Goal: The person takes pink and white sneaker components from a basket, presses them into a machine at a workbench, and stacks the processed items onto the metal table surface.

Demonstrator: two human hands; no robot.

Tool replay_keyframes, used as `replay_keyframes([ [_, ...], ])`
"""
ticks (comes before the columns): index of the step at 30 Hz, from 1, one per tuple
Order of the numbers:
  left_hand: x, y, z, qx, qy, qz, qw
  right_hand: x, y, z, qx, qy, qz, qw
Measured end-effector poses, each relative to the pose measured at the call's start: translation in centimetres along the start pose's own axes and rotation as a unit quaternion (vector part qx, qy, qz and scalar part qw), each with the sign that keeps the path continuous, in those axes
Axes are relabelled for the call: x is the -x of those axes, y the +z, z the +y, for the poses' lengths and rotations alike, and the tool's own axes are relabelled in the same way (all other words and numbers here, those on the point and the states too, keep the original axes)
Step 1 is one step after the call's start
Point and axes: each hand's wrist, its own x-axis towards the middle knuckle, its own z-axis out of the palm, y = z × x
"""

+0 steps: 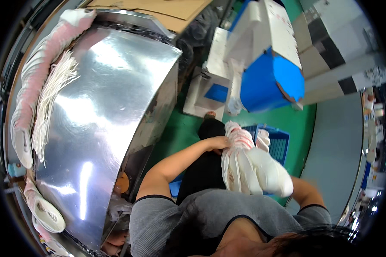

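A bundle of nested white shoe uppers (244, 165) with pinkish-red edges rests over my lap, leaning against my body. My left hand (219, 143) is closed on the upper left side of this bundle, near its narrower, pink-marked end. Behind its wide end, on the right, my right forearm (303, 189) passes out of sight, slightly blurred. The bundle covers my right hand, so its fingers do not show.
Left of me stands a shiny metal-topped table (111, 94). Along its far-left side lie a long row of nested white-and-pink uppers (32, 81) and white laces (51, 103). A blue basket (279, 144) sits on the green floor beyond the bundle, near a white-and-blue machine (266, 81).
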Motion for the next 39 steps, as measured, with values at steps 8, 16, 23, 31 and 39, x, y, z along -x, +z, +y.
replay_keyframes([
  [8,-7.0,-17.8,7.4,0.055,0.409,0.554,0.723,-11.4,-4.4,-3.8,0.028,-0.013,0.070,0.997],
  [16,-8.2,-22.4,9.3,-0.031,0.284,0.637,0.716,-15.8,-4.2,-3.3,0.009,-0.045,0.050,0.998],
  [23,-7.9,-24.5,9.0,-0.136,0.258,0.601,0.744,-8.5,-0.9,0.6,-0.016,-0.054,0.043,0.997],
  [31,4.7,-1.5,6.9,-0.050,0.214,0.178,0.959,2.8,4.1,5.1,-0.043,-0.017,0.072,0.996],
  [39,8.1,12.1,15.4,-0.367,0.019,-0.086,0.926,4.2,4.4,6.0,-0.039,-0.070,0.053,0.995],
])
